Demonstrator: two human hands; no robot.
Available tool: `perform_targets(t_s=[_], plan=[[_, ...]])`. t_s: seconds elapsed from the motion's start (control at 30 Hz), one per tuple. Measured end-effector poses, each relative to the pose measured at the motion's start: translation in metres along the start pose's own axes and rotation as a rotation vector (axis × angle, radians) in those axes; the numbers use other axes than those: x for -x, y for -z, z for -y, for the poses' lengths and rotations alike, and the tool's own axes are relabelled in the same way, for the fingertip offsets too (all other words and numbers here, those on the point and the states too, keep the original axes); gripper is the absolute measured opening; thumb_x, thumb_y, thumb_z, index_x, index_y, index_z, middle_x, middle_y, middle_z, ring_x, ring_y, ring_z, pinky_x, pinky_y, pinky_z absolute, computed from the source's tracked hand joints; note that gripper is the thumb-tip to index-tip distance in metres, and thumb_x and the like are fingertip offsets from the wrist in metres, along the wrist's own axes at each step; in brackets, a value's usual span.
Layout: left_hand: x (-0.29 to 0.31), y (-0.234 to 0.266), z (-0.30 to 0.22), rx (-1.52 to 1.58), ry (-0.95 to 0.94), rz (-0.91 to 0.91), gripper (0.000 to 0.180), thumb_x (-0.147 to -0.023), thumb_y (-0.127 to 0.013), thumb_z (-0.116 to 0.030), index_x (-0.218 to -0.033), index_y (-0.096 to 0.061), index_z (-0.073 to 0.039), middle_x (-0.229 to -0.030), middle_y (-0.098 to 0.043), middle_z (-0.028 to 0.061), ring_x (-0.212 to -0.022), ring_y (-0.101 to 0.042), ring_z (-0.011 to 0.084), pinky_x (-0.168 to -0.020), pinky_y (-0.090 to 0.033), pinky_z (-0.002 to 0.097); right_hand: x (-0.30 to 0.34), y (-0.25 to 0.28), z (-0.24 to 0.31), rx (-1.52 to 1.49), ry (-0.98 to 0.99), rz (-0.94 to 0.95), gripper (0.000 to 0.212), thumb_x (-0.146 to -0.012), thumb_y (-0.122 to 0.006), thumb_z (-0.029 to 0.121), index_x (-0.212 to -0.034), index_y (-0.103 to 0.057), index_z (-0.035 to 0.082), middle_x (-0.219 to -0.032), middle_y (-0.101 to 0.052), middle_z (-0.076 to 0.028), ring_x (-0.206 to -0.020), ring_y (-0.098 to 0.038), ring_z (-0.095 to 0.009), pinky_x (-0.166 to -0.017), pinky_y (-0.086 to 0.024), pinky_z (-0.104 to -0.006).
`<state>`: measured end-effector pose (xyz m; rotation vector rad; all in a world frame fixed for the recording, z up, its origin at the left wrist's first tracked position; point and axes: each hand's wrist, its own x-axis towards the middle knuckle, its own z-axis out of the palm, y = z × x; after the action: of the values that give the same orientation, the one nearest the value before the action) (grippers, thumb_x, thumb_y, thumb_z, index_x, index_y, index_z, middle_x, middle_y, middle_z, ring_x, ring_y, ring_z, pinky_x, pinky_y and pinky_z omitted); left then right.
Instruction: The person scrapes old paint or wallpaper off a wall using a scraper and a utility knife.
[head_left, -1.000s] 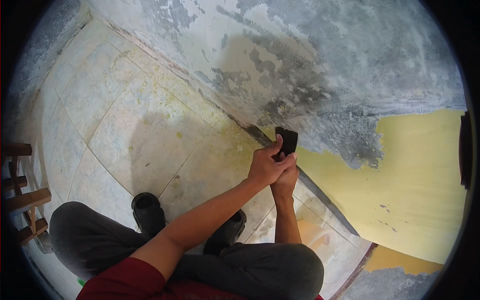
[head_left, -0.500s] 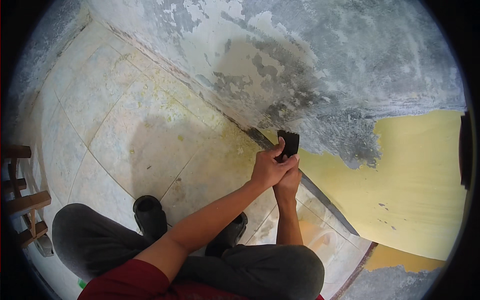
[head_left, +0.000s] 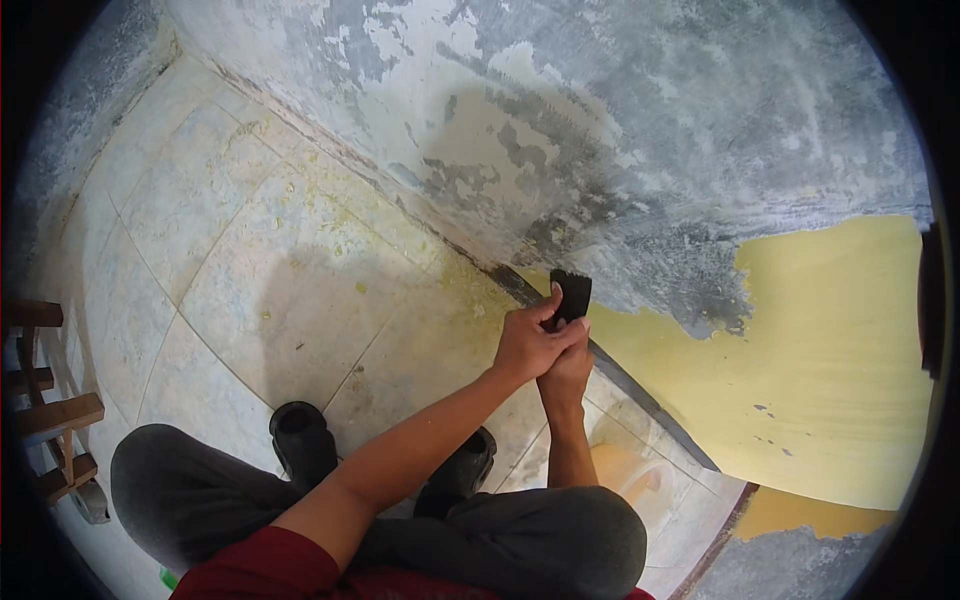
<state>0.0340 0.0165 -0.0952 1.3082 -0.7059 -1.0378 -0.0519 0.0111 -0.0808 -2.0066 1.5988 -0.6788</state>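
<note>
A dark, flat paint scraper (head_left: 571,297) points up toward the wall, its ragged front edge at the border between bare grey plaster and yellow paint (head_left: 800,370). My left hand (head_left: 530,342) is closed on it, with the thumb laid along the blade's left side. Just below and to the right, my right hand (head_left: 566,372) wraps round the lower part, partly covered by the left. The handle is hidden in my fingers. Whether the edge touches the wall I cannot tell.
Above is the scraped grey wall (head_left: 680,130) with pale patches. Yellowish flakes are strewn over the tiled floor (head_left: 230,300) along the dark skirting (head_left: 650,400). A wooden piece of furniture (head_left: 60,418) stands far left. My dark shoes (head_left: 303,440) are below my hands.
Both hands and the scraper have shifted slightly down and to the left in the picture. The grip looks the same.
</note>
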Motion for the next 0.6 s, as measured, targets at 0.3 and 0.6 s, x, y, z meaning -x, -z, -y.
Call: perform_targets(t_s=[0.3, 0.6], plan=[[0.012, -0.034, 0.004, -0.047, -0.193, -0.006, 0.061, -0.081, -0.080, -0.021, -0.130, -0.055, 0.005, -0.103, -0.072, 0.0163, -0.088, -0.058, 0.0042, -0.072, -0.054, 0.0254, 0.008, 0.012, -0.037, -0.352, -0.054, -0.033, 0.028, -0.102, -0.047, 0.020, -0.112, -0.057, -0.005, -0.102, -0.068, -0.010, -0.089, -0.064, -0.015, -0.077, -0.052, -0.0308], [0.006, -0.035, -0.015, -0.071, -0.189, -0.095, 0.065, -0.078, -0.081, -0.020, -0.131, -0.054, 0.006, -0.112, -0.068, 0.0222, -0.091, -0.063, 0.0081, -0.075, -0.055, 0.0268, -0.010, 0.026, -0.015, -0.233, -0.006, -0.020, 0.026, -0.092, -0.061, 0.017, -0.104, -0.058, -0.006, -0.091, -0.069, -0.013, -0.082, -0.064, -0.015, -0.071, -0.051, -0.0304]])
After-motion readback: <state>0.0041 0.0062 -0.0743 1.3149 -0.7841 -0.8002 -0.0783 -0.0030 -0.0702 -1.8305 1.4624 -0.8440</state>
